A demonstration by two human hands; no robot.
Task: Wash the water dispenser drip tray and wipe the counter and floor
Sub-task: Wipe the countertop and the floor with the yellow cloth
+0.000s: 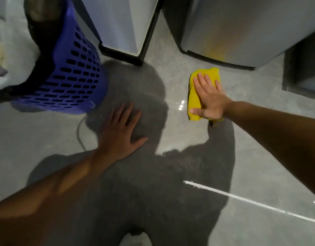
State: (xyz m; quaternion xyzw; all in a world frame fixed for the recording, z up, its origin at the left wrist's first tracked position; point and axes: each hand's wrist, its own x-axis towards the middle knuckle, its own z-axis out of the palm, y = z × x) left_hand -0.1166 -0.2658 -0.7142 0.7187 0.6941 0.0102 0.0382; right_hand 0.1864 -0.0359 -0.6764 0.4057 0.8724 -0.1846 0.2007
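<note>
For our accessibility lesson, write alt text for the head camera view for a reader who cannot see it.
A person's right hand presses a yellow cloth flat on a glossy grey floor, while the left hand rests flat on the floor. A purple slotted basket stands at left.

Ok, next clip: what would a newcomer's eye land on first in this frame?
Probably the yellow cloth, pressed flat on the grey floor under the right hand, at right of centre near a silver appliance's base. Next, the blue perforated basket at upper left. The left hand lies flat on the floor at centre, in the person's own shadow.
</note>
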